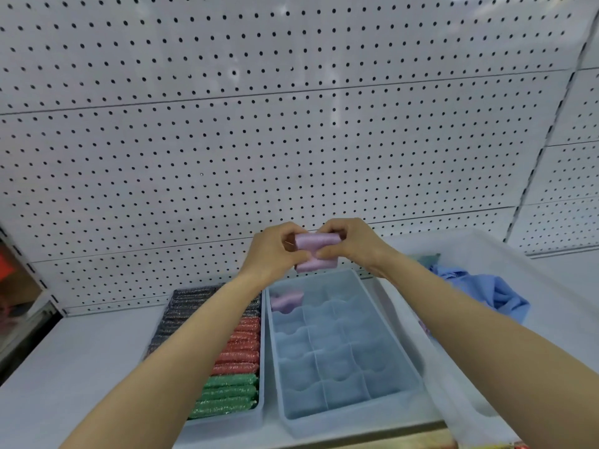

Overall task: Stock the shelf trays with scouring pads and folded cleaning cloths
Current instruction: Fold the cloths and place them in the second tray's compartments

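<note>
Lilac and soft-looking, a folded cleaning cloth (316, 251) is held up in the air over the far end of a pale blue divided tray (343, 413), in front of the white pegboard wall (291, 124). Both hands grasp it: the left hand (275, 251) pinches its left end with curled fingers and thumb, and the right hand (351, 243) pinches its right end the same way, so the cloth spans the small gap between them, its lower fold hanging just below the fingers. The divided tray stands on the white shelf (81, 351), its grid of compartments running from near to far. In its far left compartment lies a second lilac cloth (287, 300), tucked in and slightly tilted. Just beside this tray on the left, touching or nearly so, stands another tray (227, 424) packed with rows of scouring pads: green pads (230, 395) at the near end, red pads (241, 346) in the middle and dark grey pads (188, 303) at the far end, partly hidden by the left forearm. To the right of the divided tray sits a large translucent white bin (486, 254), and inside it, toward the far side, lies a crumpled blue cloth (489, 291). At the far left edge some reddish goods show, too blurred to tell apart.
</note>
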{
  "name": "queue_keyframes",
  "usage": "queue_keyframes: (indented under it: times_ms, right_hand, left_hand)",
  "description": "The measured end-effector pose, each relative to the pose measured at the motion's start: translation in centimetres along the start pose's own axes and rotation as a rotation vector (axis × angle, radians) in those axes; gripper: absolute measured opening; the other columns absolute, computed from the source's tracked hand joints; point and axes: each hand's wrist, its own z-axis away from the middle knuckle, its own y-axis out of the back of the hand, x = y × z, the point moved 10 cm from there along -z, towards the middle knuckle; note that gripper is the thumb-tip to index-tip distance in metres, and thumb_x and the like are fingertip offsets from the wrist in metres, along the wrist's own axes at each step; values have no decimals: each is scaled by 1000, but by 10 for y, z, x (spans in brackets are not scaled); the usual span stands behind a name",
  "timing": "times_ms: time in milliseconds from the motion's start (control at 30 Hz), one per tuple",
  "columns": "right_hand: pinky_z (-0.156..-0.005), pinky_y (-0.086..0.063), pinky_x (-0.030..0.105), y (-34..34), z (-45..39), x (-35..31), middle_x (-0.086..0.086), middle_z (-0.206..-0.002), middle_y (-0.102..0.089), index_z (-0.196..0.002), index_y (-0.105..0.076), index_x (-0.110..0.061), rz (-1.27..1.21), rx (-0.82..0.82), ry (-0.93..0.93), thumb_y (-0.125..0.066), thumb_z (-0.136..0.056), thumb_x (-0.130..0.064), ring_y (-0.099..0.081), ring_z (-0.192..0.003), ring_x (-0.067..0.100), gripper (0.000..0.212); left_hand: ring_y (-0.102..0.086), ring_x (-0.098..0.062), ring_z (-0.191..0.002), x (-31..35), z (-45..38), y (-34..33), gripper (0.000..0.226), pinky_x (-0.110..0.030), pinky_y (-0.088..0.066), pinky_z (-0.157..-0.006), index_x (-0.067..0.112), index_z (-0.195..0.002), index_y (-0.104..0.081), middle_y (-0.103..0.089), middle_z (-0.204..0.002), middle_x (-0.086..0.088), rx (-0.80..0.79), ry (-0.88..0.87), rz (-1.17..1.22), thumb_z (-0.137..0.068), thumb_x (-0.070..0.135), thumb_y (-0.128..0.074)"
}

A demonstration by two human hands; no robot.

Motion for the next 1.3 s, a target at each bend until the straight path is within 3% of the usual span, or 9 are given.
queue_keyframes:
  times_ms: [200,367,533,600,700,800,900,1033,1300]
  right_hand:
    - [-57,-35,12,-33,-19,27,-4,-75,-63,-87,-69,-15,428,-68,68,-76,-68,-10,-51,-66,5,21]
    - [-65,-44,27,-31,-38,76,-1,-81,-64,-87,-68,-16,627,-20,-31,-66,-68,-4,-58,-78,19,23]
    - [-63,-40,27,-41,-47,117,3,-84,-64,-90,-64,-17,639,-6,-140,-59,-71,-1,-57,-79,22,25]
    - [-62,-40,29,-49,-48,127,7,-87,-67,-91,-64,-15,630,10,-152,-56,-73,0,-56,-78,23,25]
    - [-65,-44,33,-61,-47,149,12,-85,-67,-89,-63,-13,639,-27,-190,-53,-71,1,-59,-80,29,25]
    - [-59,-38,33,-62,-46,162,8,-74,-59,-78,-54,-16,678,-6,-228,-54,-68,1,-57,-75,32,19]
    - [-59,-33,28,-60,-43,163,7,-86,-66,-83,-54,-20,737,-5,-239,-61,-68,-3,-51,-75,25,24]
    - [-61,-33,25,-55,-37,169,5,-93,-68,-93,-60,-21,771,-56,-270,-64,-70,-7,-57,-83,24,27]
    - [-64,-42,34,-49,-22,177,12,-90,-68,-93,-60,-11,713,-35,-256,-60,-75,-9,-61,-86,31,18]
  left_hand:
    - [-59,-14,-70,-58,-4,-23,25,-16,-42,-58,24,-83,-66,-68,-77,5,31,96,-77,-67,11,-80]
    - [-63,-17,-92,-98,-8,-53,45,-33,-52,-83,22,-110,-67,-68,-103,3,-147,148,-295,-68,24,-82]
    - [-56,-25,-107,-129,-8,-72,45,-34,-48,-86,20,-116,-66,-65,-113,-3,-274,87,-750,-76,39,-71]
    - [-42,-26,-125,-136,-9,-84,48,-35,-36,-100,21,-123,-62,-51,-135,-3,-277,-2,-905,-82,46,-66]
    - [-30,-27,-142,-151,-10,-100,43,-37,-28,-111,15,-124,-61,-30,-156,-8,-345,-5,-856,-86,37,-65]
    - [-56,-29,-108,-153,-17,-100,23,-33,-44,-83,12,-102,-66,-58,-117,-7,-350,2,-727,-82,21,-64]
    - [-56,-28,-81,-150,-22,-95,7,-34,-38,-63,10,-81,-58,-56,-84,-3,-332,22,-638,-77,15,-54]
    - [-56,-29,-78,-136,-24,-107,28,-32,-40,-64,10,-77,-56,-59,-81,-7,-350,-13,-597,-64,27,-37]
    - [-54,-23,-77,-142,-29,-116,4,-32,-42,-65,26,-71,-46,-54,-77,2,-431,-61,-518,-70,28,-49]
